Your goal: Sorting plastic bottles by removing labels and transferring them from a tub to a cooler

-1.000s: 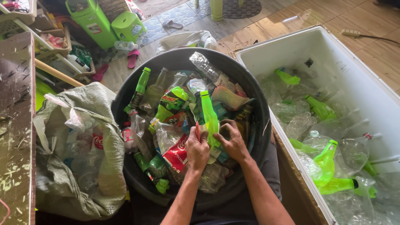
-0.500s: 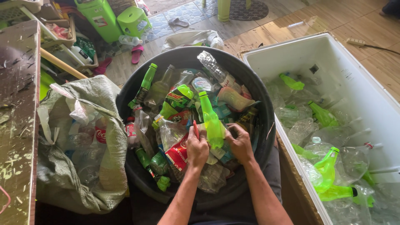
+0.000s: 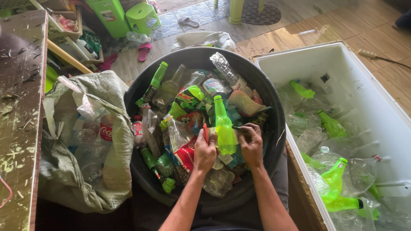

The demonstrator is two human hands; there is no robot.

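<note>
Over a big black round tub (image 3: 274, 107) heaped with empty plastic bottles, two bare hands work close together, seen from above. Between them stands a bright green bottle (image 3: 224, 128), upright and capped, its base down among the pile near the tub's middle. The left hand (image 3: 204, 153) is closed around a thin red tool (image 3: 205, 132), possibly a small knife, which points up just beside the bottle's left flank. The right hand (image 3: 251, 145) has its fingers curled against the bottle's lower right side, seemingly pinching something thin there, perhaps a label strip; the exact grip is hard to make out.

That bottle looks light, thin-walled and springy, likely to dent under a squeeze and slick on its smooth body. The stiffer neck or the ribbed lower part seem the surest places to take hold of it.

Around it lie crushed clear bottles, other green ones and bright wrappers, loose and shifting. The tub's rim curves close around both forearms. To the person's right, touching the tub, a white box (image 3: 385, 111) holds stripped clear and green bottles, with open room toward its far wall. To the left, a slumped woven sack (image 3: 111, 90) bulges with more bottles, and beyond it runs the edge of a scuffed tabletop (image 3: 21, 107). Past the tub, a green plastic stool (image 3: 141, 13) and a pink sandal (image 3: 144, 49) sit on the tiled floor.
</note>
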